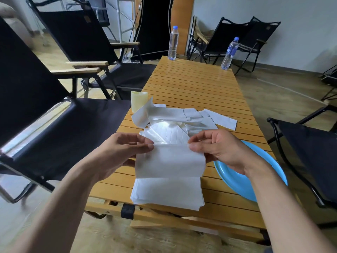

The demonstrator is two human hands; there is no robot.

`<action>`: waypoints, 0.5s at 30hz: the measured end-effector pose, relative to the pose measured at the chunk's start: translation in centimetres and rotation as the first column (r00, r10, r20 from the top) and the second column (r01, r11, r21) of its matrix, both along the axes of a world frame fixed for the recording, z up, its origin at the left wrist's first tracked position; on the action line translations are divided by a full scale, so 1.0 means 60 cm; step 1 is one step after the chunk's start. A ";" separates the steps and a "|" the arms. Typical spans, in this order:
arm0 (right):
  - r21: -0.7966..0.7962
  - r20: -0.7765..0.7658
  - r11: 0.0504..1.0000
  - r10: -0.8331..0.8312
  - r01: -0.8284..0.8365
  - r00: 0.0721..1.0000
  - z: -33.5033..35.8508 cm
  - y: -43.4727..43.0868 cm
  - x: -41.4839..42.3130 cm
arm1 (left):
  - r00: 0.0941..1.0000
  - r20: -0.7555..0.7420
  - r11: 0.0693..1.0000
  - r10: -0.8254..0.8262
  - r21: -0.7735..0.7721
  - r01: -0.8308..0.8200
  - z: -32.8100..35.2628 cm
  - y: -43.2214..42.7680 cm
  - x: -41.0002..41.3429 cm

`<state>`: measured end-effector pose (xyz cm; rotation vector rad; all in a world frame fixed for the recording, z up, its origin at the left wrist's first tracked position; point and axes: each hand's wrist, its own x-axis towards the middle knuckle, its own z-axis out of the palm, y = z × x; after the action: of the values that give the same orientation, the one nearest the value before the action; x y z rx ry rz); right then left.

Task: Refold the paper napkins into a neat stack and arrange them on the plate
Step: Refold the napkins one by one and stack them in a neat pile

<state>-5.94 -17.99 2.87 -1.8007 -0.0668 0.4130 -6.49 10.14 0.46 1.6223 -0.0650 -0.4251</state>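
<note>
Step in hand: one napkin (169, 161) is being refolded. It is pinched along its upper edge by the left grip (125, 148) and the right grip (217, 150), both clamped on the paper and held above the counter (191, 83). The folded stack (167, 194) lies directly below the grips, the loose napkins (182, 117) beyond them, and the blue plate (235, 181) beneath the right wrist. Next, the edges should be aligned and the napkin lowered squarely onto the stack.
</note>
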 end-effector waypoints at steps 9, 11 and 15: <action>-0.349 -0.281 0.902 0.159 -0.255 0.946 -0.025 0.009 -0.012 | 0.992 -0.118 0.900 0.046 0.435 0.010 -0.031 -0.003 -0.001; -0.414 -0.263 0.879 0.134 -0.237 0.956 -0.037 0.010 -0.007 | 0.994 -0.100 0.869 0.042 0.495 0.013 -0.036 -0.008 0.002; -0.483 -0.200 0.854 0.109 -0.194 0.974 -0.050 0.005 0.003 | 0.996 -0.081 0.837 0.038 0.547 0.013 -0.043 -0.010 0.006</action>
<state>-5.77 -17.70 -0.13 -2.2752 0.0179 0.7468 -6.15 9.56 -2.09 2.1667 0.1503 -0.5380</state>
